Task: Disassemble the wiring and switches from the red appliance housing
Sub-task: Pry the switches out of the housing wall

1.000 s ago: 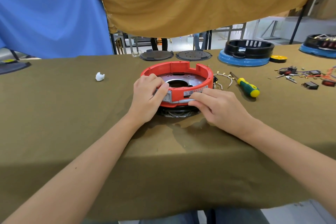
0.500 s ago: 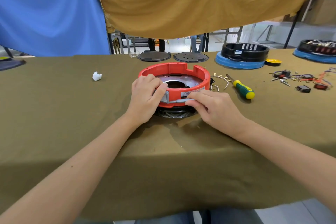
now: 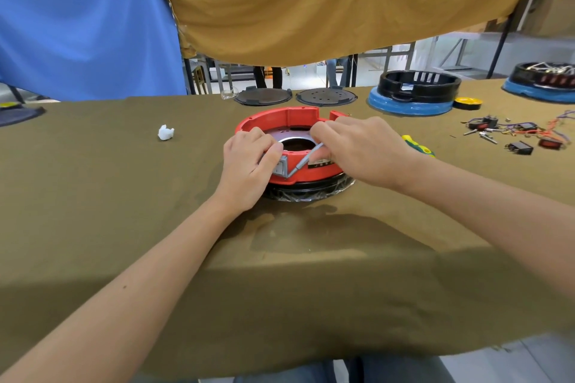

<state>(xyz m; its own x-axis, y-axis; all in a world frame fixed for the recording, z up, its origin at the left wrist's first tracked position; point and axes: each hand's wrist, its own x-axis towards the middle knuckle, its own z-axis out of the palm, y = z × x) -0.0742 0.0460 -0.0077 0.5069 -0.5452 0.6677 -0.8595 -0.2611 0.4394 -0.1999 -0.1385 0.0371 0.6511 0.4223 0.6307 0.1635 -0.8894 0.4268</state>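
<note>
Hands at work on a round red plastic appliance housing point(image 3: 289, 121) resting on a black base at the centre of an olive cloth-covered table point(image 3: 93, 196).

The left hand point(image 3: 249, 165) grips the near rim; the right hand point(image 3: 357, 149) pinches a grey strip point(image 3: 303, 160) lifted off the front wall. Loose black switches and coloured wires point(image 3: 516, 134) lie well apart at right, suggesting the job is largely done.

Table: olive-brown cloth point(image 3: 93, 196) covers it, filling the lower frame.
Upper left: blue drape point(image 3: 77, 19) hanging.
Upper centre: mustard drape point(image 3: 311, 0) hanging.
Behind, under the drapes: pale floor point(image 3: 311, 74), metal frame legs point(image 3: 385, 59), bright light.
</note>
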